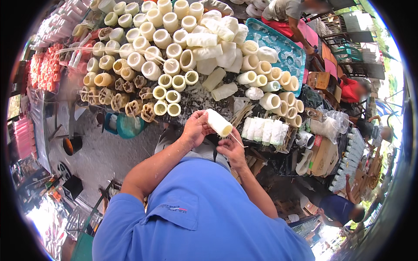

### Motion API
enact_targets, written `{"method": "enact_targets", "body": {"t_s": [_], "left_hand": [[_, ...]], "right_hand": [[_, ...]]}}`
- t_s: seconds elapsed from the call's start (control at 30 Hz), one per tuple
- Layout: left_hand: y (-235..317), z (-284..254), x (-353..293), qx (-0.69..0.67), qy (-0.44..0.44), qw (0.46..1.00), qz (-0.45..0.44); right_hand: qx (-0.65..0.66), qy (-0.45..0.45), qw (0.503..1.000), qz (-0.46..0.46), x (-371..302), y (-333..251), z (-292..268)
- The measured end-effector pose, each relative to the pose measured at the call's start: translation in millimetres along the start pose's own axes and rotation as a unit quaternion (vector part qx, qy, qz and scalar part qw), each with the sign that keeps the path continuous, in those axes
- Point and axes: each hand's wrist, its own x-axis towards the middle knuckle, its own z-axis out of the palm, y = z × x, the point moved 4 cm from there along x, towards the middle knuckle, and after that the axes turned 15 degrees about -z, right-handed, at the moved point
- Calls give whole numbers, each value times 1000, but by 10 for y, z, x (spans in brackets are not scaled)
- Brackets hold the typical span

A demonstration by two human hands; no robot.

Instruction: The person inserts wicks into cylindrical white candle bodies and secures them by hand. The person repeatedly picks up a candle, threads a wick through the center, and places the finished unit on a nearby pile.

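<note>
A cream-coloured wax candle cylinder [217, 122] is tilted in front of my body, its end face turned toward the lower right. My left hand [197, 128] is closed around its upper left side, thumb and fingers on the wax. Just below the end face, my right hand [233, 149] is closed on a thin pale wick-like strand [237, 139]. That strand runs from beside the cylinder's end past my fingers. Whether the right fingertips also touch the wax cannot be made out.
Many hollow wax cylinders [162, 38] crowd the table ahead, beside stacked white slabs [210, 38]. A blue tray [278, 39] lies at the far right. White wrapped rolls [264, 131] sit right of my hands. Co-workers [285, 17] are at the right; a teal basin [129, 126] stands lower left.
</note>
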Motion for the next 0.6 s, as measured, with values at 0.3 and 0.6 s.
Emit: {"method": "enact_targets", "body": {"t_s": [0.3, 0.6], "left_hand": [[293, -65, 170, 679, 277, 583, 350], [368, -151, 1049, 654, 371, 500, 429]], "right_hand": [[-34, 109, 991, -70, 468, 178, -41], [-146, 114, 983, -20, 202, -72, -341]]}}
